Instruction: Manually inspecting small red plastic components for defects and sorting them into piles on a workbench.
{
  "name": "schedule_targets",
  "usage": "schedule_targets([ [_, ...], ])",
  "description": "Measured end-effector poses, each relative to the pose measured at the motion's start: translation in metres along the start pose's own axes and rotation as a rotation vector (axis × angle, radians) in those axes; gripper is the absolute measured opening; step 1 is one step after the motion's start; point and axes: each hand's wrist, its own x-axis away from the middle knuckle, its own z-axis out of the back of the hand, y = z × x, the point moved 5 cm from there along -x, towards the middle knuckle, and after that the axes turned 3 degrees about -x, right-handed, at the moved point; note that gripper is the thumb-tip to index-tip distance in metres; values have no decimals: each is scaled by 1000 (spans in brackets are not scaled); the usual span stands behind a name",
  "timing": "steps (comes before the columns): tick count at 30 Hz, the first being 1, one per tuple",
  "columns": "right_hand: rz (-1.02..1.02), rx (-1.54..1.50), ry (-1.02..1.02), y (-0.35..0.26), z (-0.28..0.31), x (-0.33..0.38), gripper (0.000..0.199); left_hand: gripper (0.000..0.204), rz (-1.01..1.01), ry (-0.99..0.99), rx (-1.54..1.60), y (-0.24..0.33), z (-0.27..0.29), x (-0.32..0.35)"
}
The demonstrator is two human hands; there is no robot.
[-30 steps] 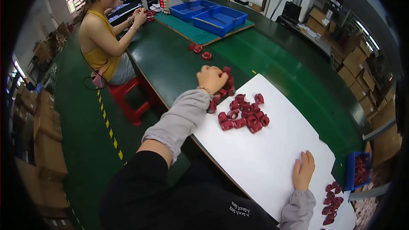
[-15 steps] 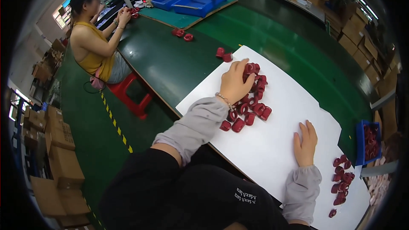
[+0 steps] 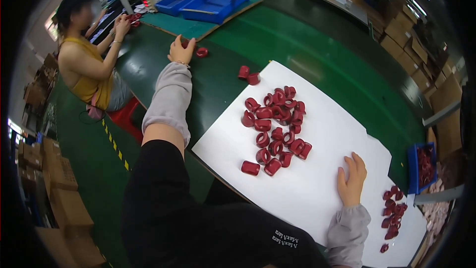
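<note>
My left hand (image 3: pixel 180 50) is stretched far out over the dark green table, thumb and fingers apart. It partly covers red pieces there, and one short red ring (image 3: pixel 202 52) lies just to its right. My right hand (image 3: pixel 352 176) rests open on the white sheet (image 3: pixel 312 196), touching no ring. Between the hands, a loose heap of glossy red rings (image 3: pixel 263 140) spreads over the sheet, some standing on edge, some on their sides. Two more red rings (image 3: pixel 249 75) sit by the sheet's far left corner. A second group of red rings (image 3: pixel 393 213) lies right of my right hand.
Blue trays (image 3: pixel 218 7) stand on a teal mat at the back. A blue bin (image 3: pixel 422 167) of red pieces is at the far right. On the left, a co-worker (image 3: pixel 87 52) sits at the table handling red pieces. Cardboard boxes (image 3: pixel 57 168) are stacked at the left.
My left hand has left the heap and moved far left to the pieces near the mat. The heap is spread wider on the sheet. My right hand stays on the sheet; the view has shifted slightly.
</note>
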Motion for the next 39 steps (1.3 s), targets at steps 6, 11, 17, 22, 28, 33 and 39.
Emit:
schedule_targets([
  [6, 56, 6, 25, -7, 1, -9, 35, 28, -484, -238, 159, 55, -8, 24],
  [11, 63, 21, 42, -4, 2, -8, 35, 15, -424, -804, 876, 150, -21, 118],
  [17, 75, -15, 65, 1, 0, -6, 33, 19, -540, -1072, 807, 223, -34, 191],
  [22, 82, -65, 84, 5, 2, -6, 32, 21, -574, -1355, 770, 270, -43, 237],
  [28, 85, -108, 71, 12, 1, -4, 32, 21, -606, -1628, 842, 316, -5, 288],
  [33, 91, -150, 64, 17, 4, 2, 33, 26, -621, -1438, 493, 309, 74, 276],
  [39, 193, -264, 32, 1, 9, 1, 38, 30, -1477, -923, 420, 237, 175, 344],
])
